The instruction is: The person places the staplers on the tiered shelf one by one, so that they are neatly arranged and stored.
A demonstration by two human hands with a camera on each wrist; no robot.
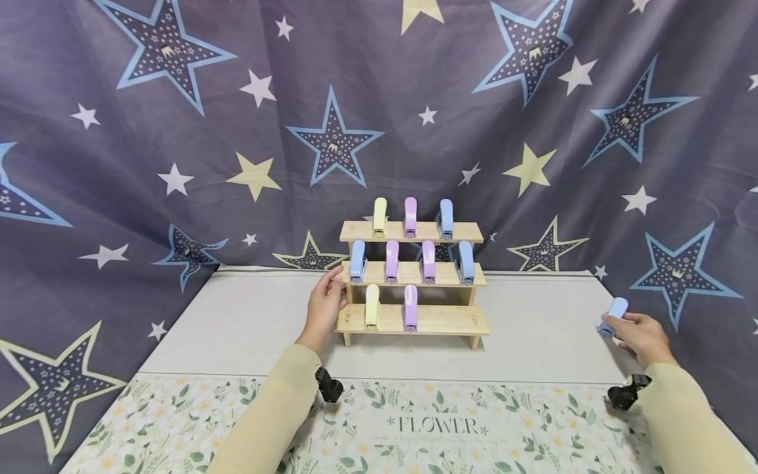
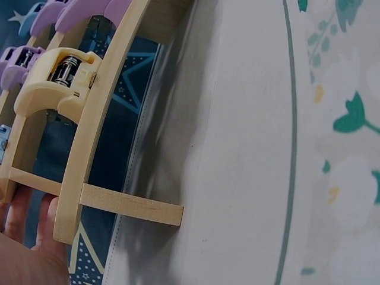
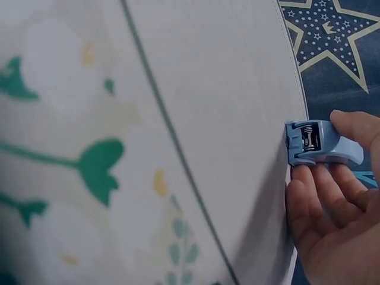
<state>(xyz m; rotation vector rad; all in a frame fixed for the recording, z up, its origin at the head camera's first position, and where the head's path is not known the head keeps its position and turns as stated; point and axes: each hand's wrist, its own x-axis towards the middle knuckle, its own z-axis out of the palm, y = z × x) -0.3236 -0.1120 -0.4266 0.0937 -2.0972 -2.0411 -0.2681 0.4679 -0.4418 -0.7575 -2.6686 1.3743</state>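
Note:
A small blue stapler [image 1: 612,317] is pinched between the thumb and fingers of my right hand [image 1: 645,339], off to the right of a three-tier wooden rack [image 1: 444,319]. In the right wrist view, the stapler's open end with its metal spring [image 3: 309,138] faces left. My left hand [image 1: 324,306] grips the rack's left end by the middle tier. In the left wrist view its fingers [image 2: 46,222] reach behind the wooden side strut. On the bottom tier stand a yellow stapler [image 1: 372,307] and a purple stapler [image 1: 410,308], both upright.
Upright on the middle tier are two blue staplers [image 1: 358,261] at the ends and two purple staplers [image 1: 392,261] between. The top tier holds yellow [image 1: 379,217], purple [image 1: 410,217] and blue staplers [image 1: 446,218]. A star-patterned curtain [image 1: 414,52] hangs behind the flower-print table mat [image 1: 438,421].

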